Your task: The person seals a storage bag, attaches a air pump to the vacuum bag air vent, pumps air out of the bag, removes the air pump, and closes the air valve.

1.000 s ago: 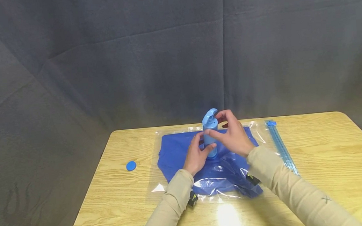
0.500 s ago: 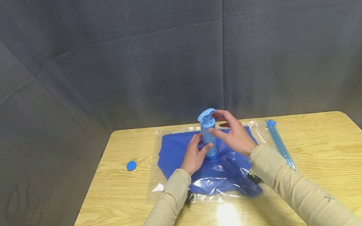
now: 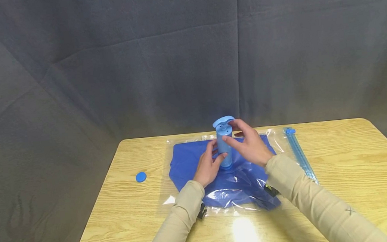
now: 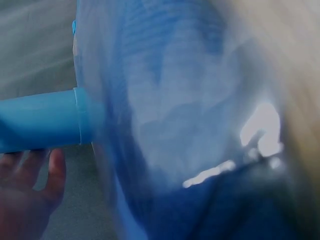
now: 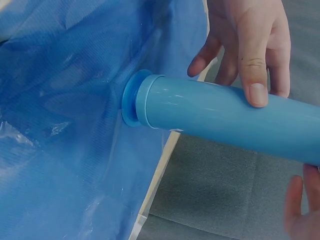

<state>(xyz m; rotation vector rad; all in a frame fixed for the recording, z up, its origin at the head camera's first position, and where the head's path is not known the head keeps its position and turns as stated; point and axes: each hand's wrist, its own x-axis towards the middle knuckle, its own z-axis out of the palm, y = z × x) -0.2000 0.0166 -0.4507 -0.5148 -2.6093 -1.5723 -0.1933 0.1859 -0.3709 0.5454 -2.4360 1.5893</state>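
Head view: blue hand pump [image 3: 224, 143] stands upright at table centre, its base seated on the clear vacuum bag [image 3: 185, 196] w/ a blue cloth [image 3: 189, 162] sealed inside. The bag lies flat on the wooden table [image 3: 351, 155].

Left hand [image 3: 209, 165] sits at the pump's 8 o'clock, fingers and thumb curled round the lower barrel: grasping it. Right wrist view confirms: left thumb [image 5: 252, 60] presses flat on the barrel, the other fingers wrap behind. In that view the pump [image 5: 225, 115] runs sideways across the frame, its flared base collar touching the blue cloth [image 5: 65, 125] through the plastic.

Right hand [image 3: 249, 144] is at the pump's 3 o'clock, up high. Thumb lies across the upper barrel, index finger reaches to the handle at the top. Fingers are curled on the pump, so grasping too; how firm, can't tell.

Left wrist view is blurry: pump barrel [image 4: 45, 120] comes in from 9 o'clock and meets the bag, fingertips of the left hand [image 4: 25, 200] just below it, at 7 o'clock in the frame.

Elsewhere on the table: small blue round cap [image 3: 141, 176] at 9 o'clock of the bag, well apart from it. Blue zip strip [image 3: 300, 154] w/ its slider clip [image 3: 290, 131] runs along the bag's right edge, approx 3 o'clock of the pump. Both sleeves are beige.
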